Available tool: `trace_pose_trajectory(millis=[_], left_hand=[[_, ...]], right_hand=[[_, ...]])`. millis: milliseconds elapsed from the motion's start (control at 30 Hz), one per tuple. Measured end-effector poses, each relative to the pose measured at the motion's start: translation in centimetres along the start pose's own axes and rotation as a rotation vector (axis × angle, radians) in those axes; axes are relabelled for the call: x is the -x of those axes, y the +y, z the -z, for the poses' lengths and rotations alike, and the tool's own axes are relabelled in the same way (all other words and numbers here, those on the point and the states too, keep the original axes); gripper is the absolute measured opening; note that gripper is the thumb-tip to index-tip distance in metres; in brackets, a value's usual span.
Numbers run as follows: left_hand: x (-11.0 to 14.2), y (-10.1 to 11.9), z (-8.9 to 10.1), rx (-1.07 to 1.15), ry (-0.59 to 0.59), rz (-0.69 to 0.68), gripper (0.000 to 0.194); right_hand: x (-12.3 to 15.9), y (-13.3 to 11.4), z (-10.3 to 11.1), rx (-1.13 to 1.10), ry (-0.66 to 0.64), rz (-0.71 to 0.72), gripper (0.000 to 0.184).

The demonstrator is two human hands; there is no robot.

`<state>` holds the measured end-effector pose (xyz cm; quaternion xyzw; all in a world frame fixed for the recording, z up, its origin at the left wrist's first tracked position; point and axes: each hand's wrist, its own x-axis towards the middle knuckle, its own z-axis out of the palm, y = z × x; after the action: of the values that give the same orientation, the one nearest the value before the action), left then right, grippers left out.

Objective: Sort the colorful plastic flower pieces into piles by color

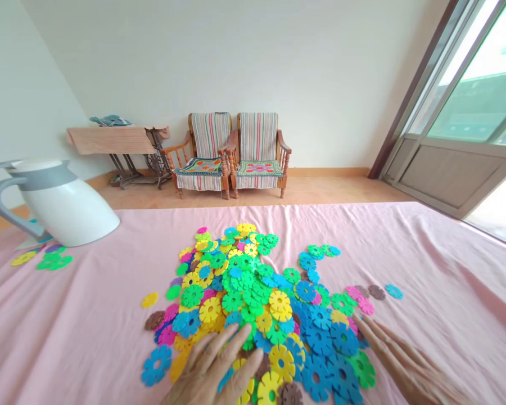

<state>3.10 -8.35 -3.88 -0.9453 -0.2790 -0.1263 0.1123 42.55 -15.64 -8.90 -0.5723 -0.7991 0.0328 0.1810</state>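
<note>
A broad heap of plastic snowflake discs (253, 281) in green, blue, yellow, pink and brown lies on the pink tablecloth (109, 298). My left hand (219, 368) rests palm down over the heap's near left part, its fingers spread and covering some discs. Along the right edge of the heap lies my right hand (409, 360), fingers stretched out, the tips beside blue and pink discs. Neither hand is closed around a disc. What lies under the palms is hidden.
A white and grey jug (71, 205) stands at the left, with a few green discs (54, 260) beside it. Beyond the table are two wooden armchairs (258, 135), a cloth-covered sewing machine table (109, 140) and, at the right, a glazed door (451, 169).
</note>
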Motion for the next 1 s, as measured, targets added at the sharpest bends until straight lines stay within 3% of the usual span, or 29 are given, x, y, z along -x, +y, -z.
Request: trace_pose_trajectory(millis=[167,267,400,567,767,900,1000], left_hand=[[-0.3,-1.2,-0.8,0.057,-0.036,0.286,0.098],[-0.7,-1.7,-1.6,0.088,-0.039,0.377,0.104],[-1.5,-2.0,-1.9,0.124,-0.039,0.427,0.107],[-3.1,-2.0,-1.7,0.173,-0.038,0.415,0.097],[-5.9,-2.7,-2.0,0.319,0.06,0.44,0.075],[-6.9,-4.3,-2.0,0.448,0.121,0.556,0.061],[-6.8,-5.8,-1.5,0.456,0.162,0.632,0.052]], right_hand=[[-1.5,-2.1,-0.8,-0.008,0.042,-0.045,0.099],[-3.6,-4.2,-0.5,-0.029,0.08,-0.094,0.097],[-7.3,-6.0,-0.5,-0.132,0.058,-0.058,0.084],[-11.5,-7.4,-1.2,-0.269,0.048,-0.082,0.071],[-15.9,-10.4,-2.5,-0.503,0.168,-0.187,0.056],[-19.1,-12.7,-1.8,-0.658,0.097,-0.317,0.044],[-21.2,-14.5,-1.0,-0.727,0.038,-0.34,0.046]])
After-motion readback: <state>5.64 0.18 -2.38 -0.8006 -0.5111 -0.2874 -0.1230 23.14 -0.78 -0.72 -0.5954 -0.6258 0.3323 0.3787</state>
